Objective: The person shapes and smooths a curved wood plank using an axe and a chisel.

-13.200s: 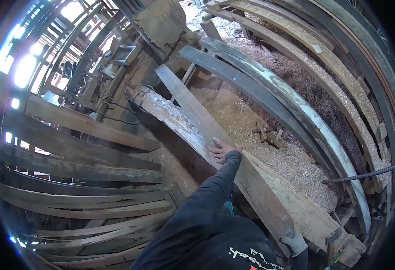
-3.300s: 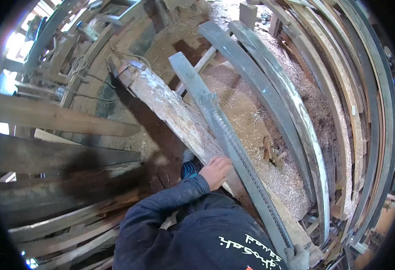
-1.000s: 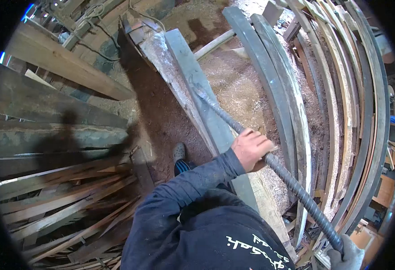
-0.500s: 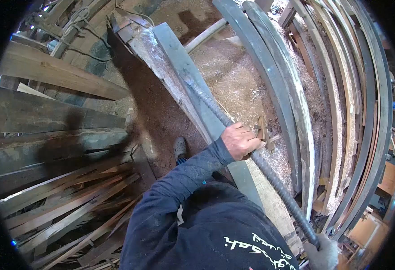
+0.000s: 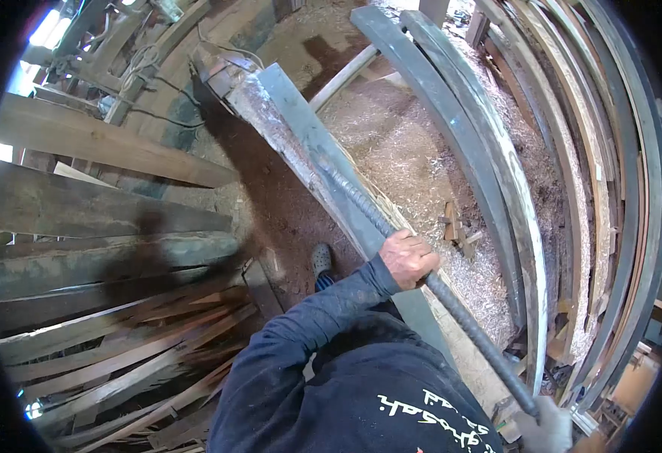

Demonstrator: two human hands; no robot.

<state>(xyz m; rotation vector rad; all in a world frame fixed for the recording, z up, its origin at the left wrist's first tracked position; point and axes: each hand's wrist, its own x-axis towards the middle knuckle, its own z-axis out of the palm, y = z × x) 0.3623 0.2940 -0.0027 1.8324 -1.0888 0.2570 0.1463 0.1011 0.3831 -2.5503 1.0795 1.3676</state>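
Observation:
My left hand (image 5: 409, 260), bare below a dark sleeve, is closed around the middle of a long, dark, ribbed rod (image 5: 474, 328). At the rod's near end, by the lower right edge of the view, my right hand (image 5: 548, 430) wears a pale glove and is wrapped round it. The rod slants away from me, its far end lying over a grey plank (image 5: 293, 98). Along the plank's left side runs a rough, pale-streaked timber (image 5: 259, 113). What sort of tool the rod is, I cannot tell.
Long curved timbers (image 5: 489, 151) stand in rows on the right. Thick boards (image 5: 104, 200) jut in from the left, above a pile of thin wood strips (image 5: 135, 362). Shavings cover the ground (image 5: 391, 143). Small wood pieces (image 5: 455, 226) lie beyond my left hand. A shoe (image 5: 321, 259) shows below.
The view has tilted, so most surroundings sit slightly lower and to the right. Both hands keep hold of the rod, whose far end now lies slightly nearer me along the plank.

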